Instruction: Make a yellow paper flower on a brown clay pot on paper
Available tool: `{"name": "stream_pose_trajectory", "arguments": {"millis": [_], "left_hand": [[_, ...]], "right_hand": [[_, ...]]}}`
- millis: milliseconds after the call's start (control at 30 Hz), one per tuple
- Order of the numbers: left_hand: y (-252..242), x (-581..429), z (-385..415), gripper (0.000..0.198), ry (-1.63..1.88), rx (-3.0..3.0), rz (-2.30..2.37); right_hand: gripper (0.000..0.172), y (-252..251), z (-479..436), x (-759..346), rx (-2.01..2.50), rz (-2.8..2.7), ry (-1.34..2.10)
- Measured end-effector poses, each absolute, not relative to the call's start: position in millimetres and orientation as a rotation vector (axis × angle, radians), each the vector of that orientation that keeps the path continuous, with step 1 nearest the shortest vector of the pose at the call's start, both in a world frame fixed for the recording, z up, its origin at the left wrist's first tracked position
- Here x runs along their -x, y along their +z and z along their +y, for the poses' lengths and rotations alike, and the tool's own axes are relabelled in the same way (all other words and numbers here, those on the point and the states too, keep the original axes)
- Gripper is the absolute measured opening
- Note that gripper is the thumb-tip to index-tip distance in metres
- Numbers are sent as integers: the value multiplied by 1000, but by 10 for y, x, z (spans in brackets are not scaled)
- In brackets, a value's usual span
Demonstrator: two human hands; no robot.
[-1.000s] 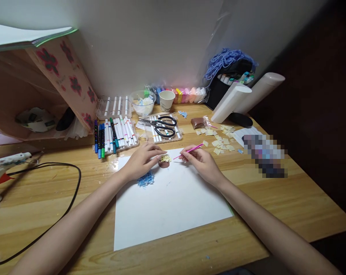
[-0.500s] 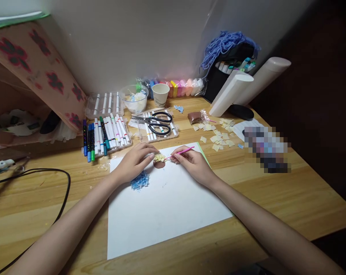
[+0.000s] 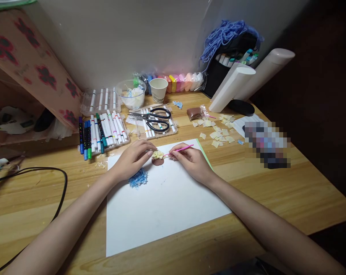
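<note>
A small brown clay piece topped with pale yellow bits sits at the far edge of a white sheet of paper. My left hand rests on the sheet with its fingertips closed against the piece's left side. My right hand pinches a thin pink stick, whose tip touches the yellow top from the right. A clump of blue shredded paper lies just below my left hand.
Beyond the sheet lie trays of markers, black scissors, a paper cup, a clear bowl, coloured clay packs and yellow paper scraps. A black cable loops at left. White cylinders lean at right.
The view has drifted up and to the right, so everything sits lower-left in frame. My right hand brought the pink stick's tip onto the yellow top. My left hand stays on the piece.
</note>
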State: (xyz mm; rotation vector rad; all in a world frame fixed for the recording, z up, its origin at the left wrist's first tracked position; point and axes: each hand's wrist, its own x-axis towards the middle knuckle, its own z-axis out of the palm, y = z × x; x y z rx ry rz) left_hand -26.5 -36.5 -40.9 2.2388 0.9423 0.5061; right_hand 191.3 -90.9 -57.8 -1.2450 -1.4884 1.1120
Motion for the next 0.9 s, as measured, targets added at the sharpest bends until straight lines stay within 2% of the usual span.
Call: {"name": "stream_pose_trajectory", "arguments": {"millis": [900], "left_hand": [[-396,265,-375,30,511,-2234,947]], "right_hand": [[19,-571,-922,-1918,1273,-1454,1013]]}}
